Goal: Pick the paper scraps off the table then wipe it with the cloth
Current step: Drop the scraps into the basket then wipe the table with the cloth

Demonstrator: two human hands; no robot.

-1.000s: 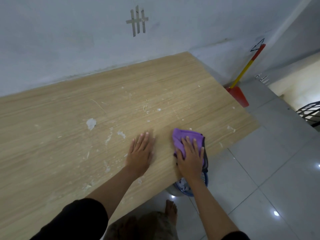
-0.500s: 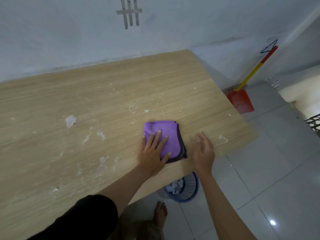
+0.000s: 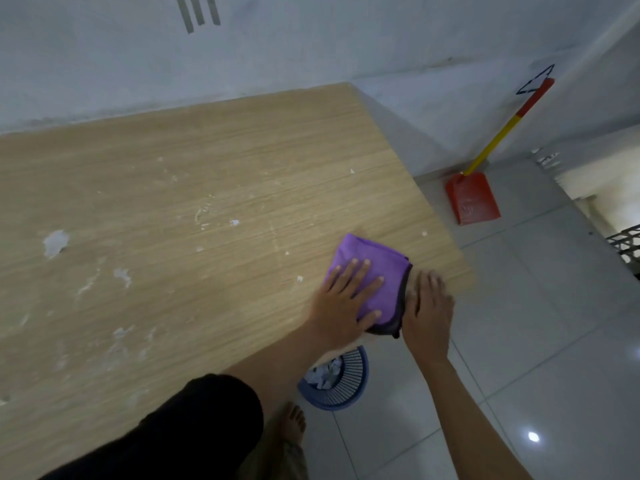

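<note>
A folded purple cloth (image 3: 375,258) with a dark edge lies near the right front corner of the wooden table (image 3: 207,174). My left hand (image 3: 343,299) presses flat on the cloth with its fingers spread. Just to its right, my right hand (image 3: 427,310) rests on the table edge beside the cloth, fingers straight, holding nothing. Small white paper bits (image 3: 233,222) and pale smears (image 3: 55,242) dot the tabletop to the left of the cloth.
A blue slotted basket (image 3: 341,382) with paper scraps inside stands on the tiled floor under the table's front edge, next to my bare foot (image 3: 294,420). A red dustpan (image 3: 472,197) with a yellow and red handle leans on the wall at right.
The cloth passed from my right hand to my left hand, which has slid it right toward the table's corner. My right hand now sits beside it at the edge.
</note>
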